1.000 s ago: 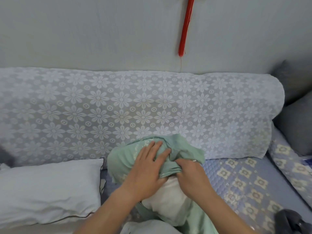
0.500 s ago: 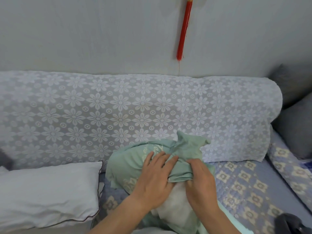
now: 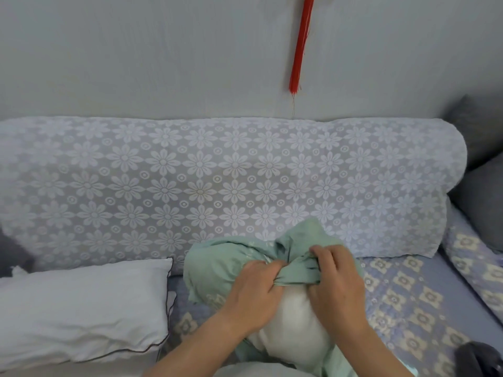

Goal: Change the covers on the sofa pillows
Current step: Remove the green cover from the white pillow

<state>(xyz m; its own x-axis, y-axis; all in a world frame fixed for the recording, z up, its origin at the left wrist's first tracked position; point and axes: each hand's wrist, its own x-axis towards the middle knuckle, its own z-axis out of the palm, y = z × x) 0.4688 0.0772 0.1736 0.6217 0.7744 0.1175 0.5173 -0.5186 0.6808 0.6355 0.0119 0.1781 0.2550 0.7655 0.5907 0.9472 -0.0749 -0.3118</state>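
A pale green pillow cover (image 3: 217, 262) is bunched over the far end of a white inner pillow (image 3: 294, 327) on the sofa seat. Both my hands clutch the gathered green cloth at its open edge. My left hand (image 3: 253, 292) grips the bunch from the left. My right hand (image 3: 337, 278) grips it from the right, fingers curled into the folds. The near part of the white pillow shows bare between my wrists.
A white pillow with dark piping (image 3: 79, 311) lies on the seat to the left. The lace-covered sofa back (image 3: 217, 175) runs behind. Grey cushions (image 3: 481, 191) stand at the right, and a dark object (image 3: 479, 357) sits at the lower right. A red tassel (image 3: 299, 47) hangs on the wall.
Both hands have shifted right and slightly away with the green cover, and the bunched cloth has gathered tighter between them. My left fingers, flat before, now curl into the cloth.
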